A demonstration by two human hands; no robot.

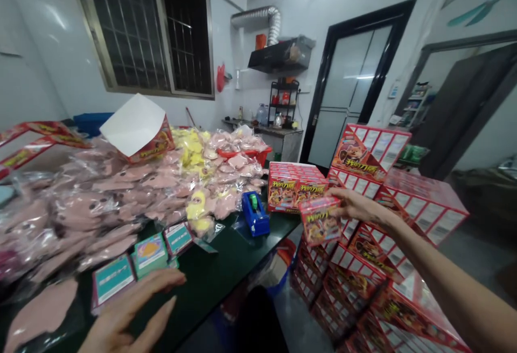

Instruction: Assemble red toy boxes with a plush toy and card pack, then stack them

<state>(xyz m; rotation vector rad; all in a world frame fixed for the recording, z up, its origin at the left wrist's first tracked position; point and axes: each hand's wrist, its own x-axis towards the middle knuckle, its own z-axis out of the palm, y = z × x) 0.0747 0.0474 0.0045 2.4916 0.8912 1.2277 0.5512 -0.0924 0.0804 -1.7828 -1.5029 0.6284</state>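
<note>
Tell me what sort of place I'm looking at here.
Probably a small packing workshop: bagged pink pieces are heaped on the dark table, printed red cartons stand stacked beside it, and the right hand holds a small red box.

Yellow Chinese lettering, "我的刀盾", is repeating across the red boxes.
The small box (pixel 322 223) in the right hand (pixel 348 205) is showing these characters, slightly blurred, across its front. Two fronts side by side in the boxes (pixel 281 194) on the surface (pixel 226 256) are carrying the same title more sharply, the last character being the hardest to make out. The top display carton (pixel 352 160) of the stack is bearing it too, running at a slant. White characters are lining the teal cards (pixel 114 277), but blur is keeping them from being read; yellow lettering on the open carton (pixel 156 146) is also staying unclear.
</note>
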